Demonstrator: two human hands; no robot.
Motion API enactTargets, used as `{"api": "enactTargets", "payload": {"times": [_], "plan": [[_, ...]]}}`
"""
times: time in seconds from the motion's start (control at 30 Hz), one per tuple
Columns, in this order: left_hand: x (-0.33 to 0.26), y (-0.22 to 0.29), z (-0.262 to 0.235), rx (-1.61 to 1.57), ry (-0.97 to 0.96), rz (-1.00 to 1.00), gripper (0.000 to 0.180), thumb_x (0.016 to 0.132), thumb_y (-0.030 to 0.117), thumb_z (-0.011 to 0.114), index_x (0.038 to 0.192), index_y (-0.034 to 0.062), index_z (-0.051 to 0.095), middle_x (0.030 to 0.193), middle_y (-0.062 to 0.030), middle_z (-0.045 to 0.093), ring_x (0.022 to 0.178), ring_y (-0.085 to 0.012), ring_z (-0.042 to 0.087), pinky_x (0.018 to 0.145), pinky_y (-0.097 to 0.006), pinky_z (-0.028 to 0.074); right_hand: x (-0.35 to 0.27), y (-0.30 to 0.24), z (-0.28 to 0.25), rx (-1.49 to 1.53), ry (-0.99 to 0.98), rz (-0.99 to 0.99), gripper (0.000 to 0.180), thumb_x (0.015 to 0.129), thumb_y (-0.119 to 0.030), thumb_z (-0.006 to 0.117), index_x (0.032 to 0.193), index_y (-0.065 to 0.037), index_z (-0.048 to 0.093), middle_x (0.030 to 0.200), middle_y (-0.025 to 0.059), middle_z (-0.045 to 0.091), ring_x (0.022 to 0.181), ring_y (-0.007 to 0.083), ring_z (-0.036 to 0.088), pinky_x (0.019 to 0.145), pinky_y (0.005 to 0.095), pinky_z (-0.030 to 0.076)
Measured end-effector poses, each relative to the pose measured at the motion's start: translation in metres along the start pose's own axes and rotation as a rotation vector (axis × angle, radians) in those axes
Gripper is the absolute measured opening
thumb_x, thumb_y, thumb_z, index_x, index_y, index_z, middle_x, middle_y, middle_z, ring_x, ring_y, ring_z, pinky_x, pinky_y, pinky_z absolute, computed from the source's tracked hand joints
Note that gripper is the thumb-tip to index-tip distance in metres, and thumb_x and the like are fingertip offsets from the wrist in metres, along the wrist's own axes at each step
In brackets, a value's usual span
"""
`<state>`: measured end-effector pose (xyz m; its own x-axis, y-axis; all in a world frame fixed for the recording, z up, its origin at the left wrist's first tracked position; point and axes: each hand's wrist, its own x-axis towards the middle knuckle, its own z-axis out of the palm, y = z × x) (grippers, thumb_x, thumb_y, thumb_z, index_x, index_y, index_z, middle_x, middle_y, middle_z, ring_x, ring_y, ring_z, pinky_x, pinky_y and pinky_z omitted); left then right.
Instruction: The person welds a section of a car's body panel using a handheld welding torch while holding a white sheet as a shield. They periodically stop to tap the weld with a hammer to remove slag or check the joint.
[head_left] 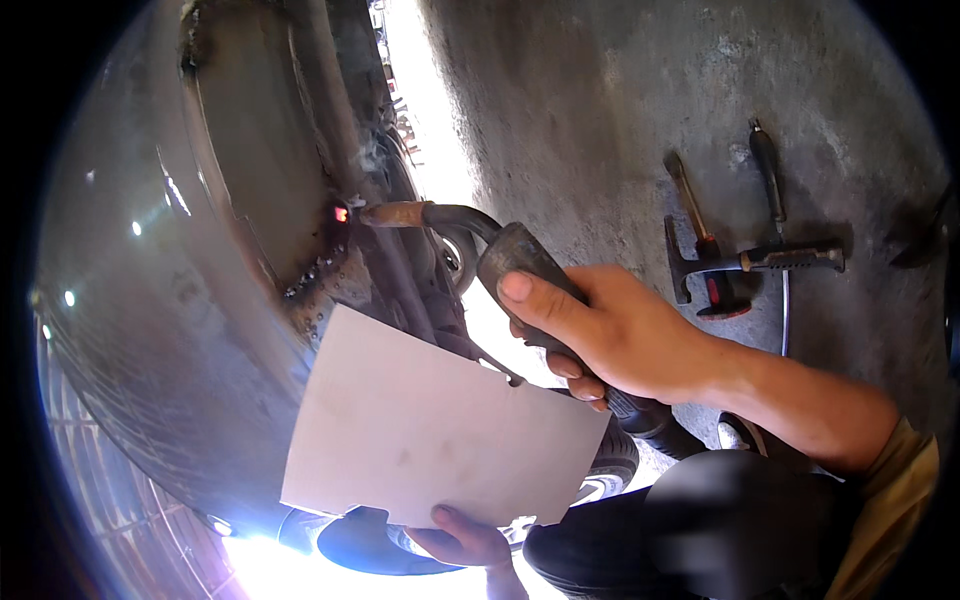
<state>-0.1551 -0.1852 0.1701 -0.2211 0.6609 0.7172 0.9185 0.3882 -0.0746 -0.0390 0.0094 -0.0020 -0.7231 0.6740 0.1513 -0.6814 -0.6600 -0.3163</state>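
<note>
My right hand [610, 335] is wrapped round the black handle of a welding torch [530, 265], thumb along its top. The torch's bent neck ends in a brownish nozzle [395, 214], which points left at a small glowing red spot [341, 214] on a car body panel [255, 130]. Along the panel's seam run small weld beads and scorched metal. Below the torch, my left hand [465, 540] grips the bottom edge of a white sheet, like cardboard [440, 420], thumb on its face. That sheet covers part of the car's lower side.
On the concrete floor [600, 100] at the right lie a claw hammer [790, 258], a wooden-handled tool [690, 200] and a black-handled tool [765, 165]. A tyre [617, 455] shows behind the sheet. My dark-clothed leg [590, 545] is at the bottom. Bright light glares at the lower left.
</note>
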Motion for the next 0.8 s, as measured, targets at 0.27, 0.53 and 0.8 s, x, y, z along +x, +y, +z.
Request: {"api": "enactTargets", "payload": {"times": [0.27,0.53,0.8], "plan": [[0.006,0.013,0.001,-0.089,0.062,-0.031,0.055,0.095,0.042,0.046,0.127,-0.0019,0.039,0.114,-0.0173,0.050,0.100,-0.0245,0.055,0.075,-0.037,0.051,-0.002,-0.005,0.005,0.060,-0.103,0.130,0.057,0.093,-0.059,0.043,0.088,-0.004,0.053,0.056,-0.0020,0.042,0.042,0.0073,0.043,0.041,0.0241,0.037],[0.011,0.016,0.002,-0.143,0.083,-0.020,0.051,0.095,0.037,0.047,0.126,-0.0018,0.041,0.112,-0.0161,0.052,0.098,-0.0232,0.055,0.074,-0.036,0.050,-0.005,-0.007,0.009,0.070,-0.081,0.131,0.060,0.092,-0.061,0.043,0.088,-0.002,0.054,0.055,-0.0019,0.042,0.042,0.0080,0.044,0.041,0.0245,0.038],[0.025,0.023,0.011,-0.213,0.136,0.022,0.047,0.095,0.035,0.048,0.122,-0.0027,0.044,0.106,-0.0143,0.055,0.091,-0.0213,0.056,0.070,-0.032,0.049,-0.009,0.000,0.015,0.036,-0.070,0.105,0.061,0.091,-0.062,0.044,0.088,-0.002,0.055,0.056,-0.0007,0.043,0.043,0.0086,0.046,0.042,0.0246,0.039]]}}
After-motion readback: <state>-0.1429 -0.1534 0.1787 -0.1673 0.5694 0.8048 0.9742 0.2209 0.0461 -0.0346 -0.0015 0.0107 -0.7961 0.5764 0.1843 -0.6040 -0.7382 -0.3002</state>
